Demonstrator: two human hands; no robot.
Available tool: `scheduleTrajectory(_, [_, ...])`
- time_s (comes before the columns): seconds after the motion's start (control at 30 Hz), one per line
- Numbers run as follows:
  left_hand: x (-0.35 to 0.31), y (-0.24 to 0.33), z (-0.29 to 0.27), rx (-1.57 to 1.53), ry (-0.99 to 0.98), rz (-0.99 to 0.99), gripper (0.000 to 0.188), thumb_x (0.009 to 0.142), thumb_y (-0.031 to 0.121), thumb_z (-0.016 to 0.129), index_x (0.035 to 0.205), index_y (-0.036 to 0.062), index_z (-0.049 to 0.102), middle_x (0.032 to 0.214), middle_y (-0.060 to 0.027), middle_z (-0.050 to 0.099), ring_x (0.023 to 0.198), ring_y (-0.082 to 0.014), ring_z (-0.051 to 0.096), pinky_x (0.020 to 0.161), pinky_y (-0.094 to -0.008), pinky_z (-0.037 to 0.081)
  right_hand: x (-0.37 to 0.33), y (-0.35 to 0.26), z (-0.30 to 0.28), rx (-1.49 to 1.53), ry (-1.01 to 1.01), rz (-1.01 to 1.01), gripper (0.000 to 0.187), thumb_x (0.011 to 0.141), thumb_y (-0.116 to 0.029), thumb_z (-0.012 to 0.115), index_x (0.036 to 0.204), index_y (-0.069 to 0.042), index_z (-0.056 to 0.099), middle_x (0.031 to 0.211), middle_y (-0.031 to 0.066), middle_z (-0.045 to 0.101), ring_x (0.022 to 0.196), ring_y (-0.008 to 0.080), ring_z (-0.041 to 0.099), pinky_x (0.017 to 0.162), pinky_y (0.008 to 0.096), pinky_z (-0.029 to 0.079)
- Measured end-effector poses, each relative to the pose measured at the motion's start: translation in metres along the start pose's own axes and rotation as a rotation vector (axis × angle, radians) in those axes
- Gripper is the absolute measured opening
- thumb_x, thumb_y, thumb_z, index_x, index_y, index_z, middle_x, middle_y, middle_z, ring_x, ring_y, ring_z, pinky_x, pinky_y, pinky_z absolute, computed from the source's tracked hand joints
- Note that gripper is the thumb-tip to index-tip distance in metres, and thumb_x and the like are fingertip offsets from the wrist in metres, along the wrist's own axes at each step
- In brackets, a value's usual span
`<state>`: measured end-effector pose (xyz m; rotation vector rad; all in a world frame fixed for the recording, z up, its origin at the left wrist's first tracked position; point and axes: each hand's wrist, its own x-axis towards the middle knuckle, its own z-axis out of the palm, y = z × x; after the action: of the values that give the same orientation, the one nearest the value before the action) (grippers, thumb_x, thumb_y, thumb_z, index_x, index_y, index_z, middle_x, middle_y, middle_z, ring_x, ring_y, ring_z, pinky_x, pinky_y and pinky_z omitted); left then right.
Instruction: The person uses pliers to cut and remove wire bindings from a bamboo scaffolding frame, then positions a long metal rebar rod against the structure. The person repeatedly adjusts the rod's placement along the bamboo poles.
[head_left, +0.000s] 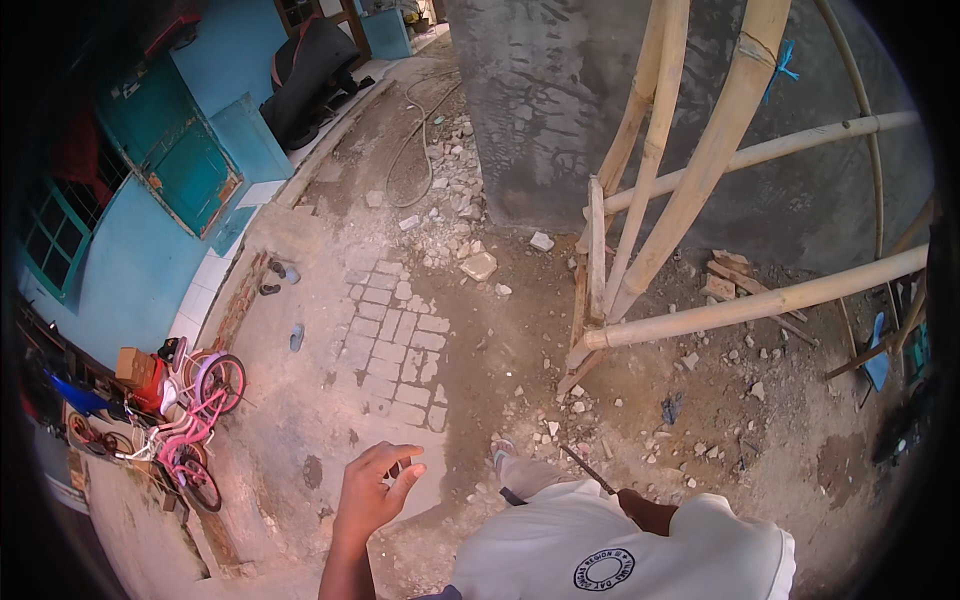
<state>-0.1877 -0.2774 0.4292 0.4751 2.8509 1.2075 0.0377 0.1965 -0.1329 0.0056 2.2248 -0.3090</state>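
Observation:
My left hand (378,488) is raised at the lower middle, its thumb and fingers curved and apart, with nothing between them. Behind it lies a patch of paving blocks (385,345) set in the ground. At the lower right my right hand (640,508) shows small and dark beside the white shirt (690,560); it is closed on a thin dark rod (587,470) that points up and to the left. The right fingers cannot be made out clearly. One foot (502,452) rests on the ground ahead of the shirt.
Bamboo scaffold poles (700,170) lean by a grey plastered wall (540,130). Rubble (478,266) and loose stones litter the dirt. Pink bicycles (190,430) stand at left, with a grey sandal (297,337) nearby. A hose (420,140) lies farther off.

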Motion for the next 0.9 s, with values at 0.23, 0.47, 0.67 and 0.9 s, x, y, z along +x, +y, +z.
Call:
scheduleTrajectory(0.23, [0.059,-0.189,0.075,-0.167,-0.402,-0.562,0.025,0.091,0.026,0.076,0.107,0.0065,0.074,0.092,-0.0096,0.075,0.076,-0.0162,0.068,0.071,-0.0300,0.054,0.082,-0.149,-0.258,0.436,0.133,0.091,0.054,0.091,-0.057,0.059,0.087,-0.005,0.076,0.076,0.0179,0.070,0.072,0.0307,0.071,0.069,0.0447,0.054])
scheduleTrajectory(0.47, [0.229,-0.273,0.080,-0.227,-0.586,-0.382,0.026,0.091,0.025,0.075,0.110,0.0067,0.073,0.095,-0.0111,0.075,0.078,-0.0182,0.070,0.074,-0.0318,0.055,0.140,-0.229,-0.458,0.993,0.215,0.304,0.068,0.095,-0.058,0.057,0.107,0.008,0.069,0.099,0.0307,0.070,0.099,0.0408,0.069,0.086,0.0520,0.051])
scheduleTrajectory(0.67, [0.486,-0.387,-0.003,0.011,-0.581,-0.061,0.024,0.090,0.025,0.074,0.105,0.0059,0.074,0.093,-0.0145,0.074,0.076,-0.0245,0.070,0.071,-0.0353,0.055,0.222,-0.288,-0.476,0.879,0.407,0.532,0.072,0.096,-0.060,0.052,0.120,0.007,0.066,0.125,0.0320,0.063,0.122,0.0445,0.059,0.103,0.0506,0.046])
scheduleTrajectory(0.9, [0.762,-0.396,-0.038,-0.013,-0.429,0.185,0.018,0.092,0.021,0.072,0.101,0.0057,0.074,0.089,-0.0149,0.072,0.075,-0.0273,0.069,0.069,-0.0368,0.054,0.238,-0.377,-0.536,1.046,0.666,0.806,0.070,0.094,-0.064,0.052,0.091,0.004,0.071,0.086,0.0302,0.069,0.090,0.0452,0.069,0.079,0.0539,0.052])
